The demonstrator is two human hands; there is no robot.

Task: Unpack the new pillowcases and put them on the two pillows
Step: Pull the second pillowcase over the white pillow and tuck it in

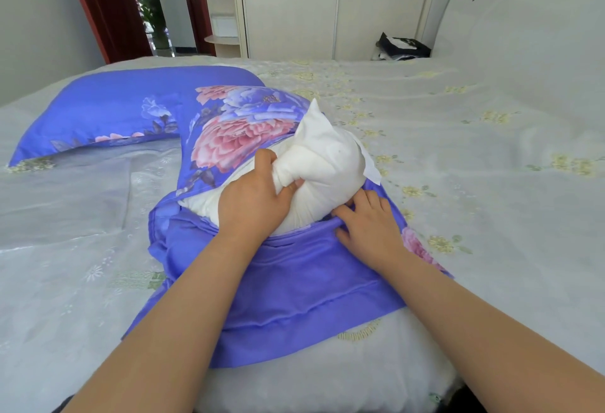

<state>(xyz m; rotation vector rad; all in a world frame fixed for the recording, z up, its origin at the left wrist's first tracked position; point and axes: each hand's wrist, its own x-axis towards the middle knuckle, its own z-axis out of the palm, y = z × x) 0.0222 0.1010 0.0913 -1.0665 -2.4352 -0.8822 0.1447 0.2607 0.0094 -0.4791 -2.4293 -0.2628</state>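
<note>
Pillowcase (294, 285): purple, floral, spread on the bed at near centre, mouth open.
Right hand (370, 219): fingers pinching the pillowcase's opening edge.
Left hand (258, 196): clenched on a bunch of white pillow (327, 157), partly inside the case.
Second pillow (124, 108): already covered, far left.
Bed (474, 150): pale embroidered spread.

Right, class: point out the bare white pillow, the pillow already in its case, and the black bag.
bare white pillow (330, 157), head view, on its bunched upper end.
cased pillow (108, 108), head view, on its plain blue face.
black bag (404, 46), head view, on its dark top side.
</note>
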